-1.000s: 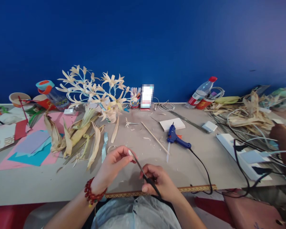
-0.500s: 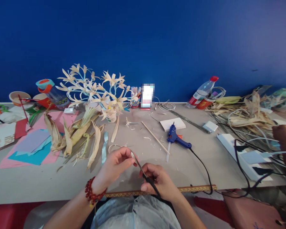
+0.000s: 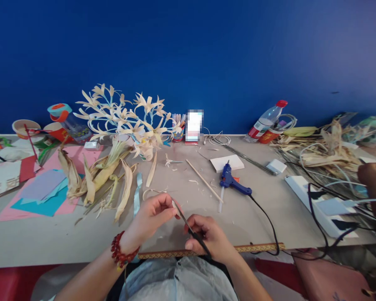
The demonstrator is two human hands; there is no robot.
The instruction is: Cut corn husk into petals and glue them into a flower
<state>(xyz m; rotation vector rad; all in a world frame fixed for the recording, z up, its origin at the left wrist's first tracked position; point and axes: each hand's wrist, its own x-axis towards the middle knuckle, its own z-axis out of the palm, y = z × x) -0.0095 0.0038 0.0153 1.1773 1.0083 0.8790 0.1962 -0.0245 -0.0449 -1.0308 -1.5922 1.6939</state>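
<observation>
My right hand [image 3: 205, 236] is closed around the black handles of a pair of scissors [image 3: 194, 236], whose blades point up and left. With fingers pinched, my left hand [image 3: 156, 215] holds a small pale piece of husk [image 3: 174, 205] at the blade tips; most of it is hidden by the fingers. Scattered pale scraps [image 3: 193, 181] lie on the table beyond my hands. A small husk flower [image 3: 167, 160] on a thin stem rests farther back. Left of my left hand are a light blue ribbon [image 3: 138, 194] and a dried corn husk [image 3: 125, 190].
Husk flowers [image 3: 147, 104] stand in a cup at the back. A blue glue gun [image 3: 233, 182], its cord, and a wooden stick [image 3: 204, 180] lie right of centre. The power strip [image 3: 313, 205] has tangled cables. Another person's hand [image 3: 374, 179] is at the far right.
Hardly anything differs. The scissor blades at my left fingertips have shifted very slightly; both hands stay in nearly the same place.
</observation>
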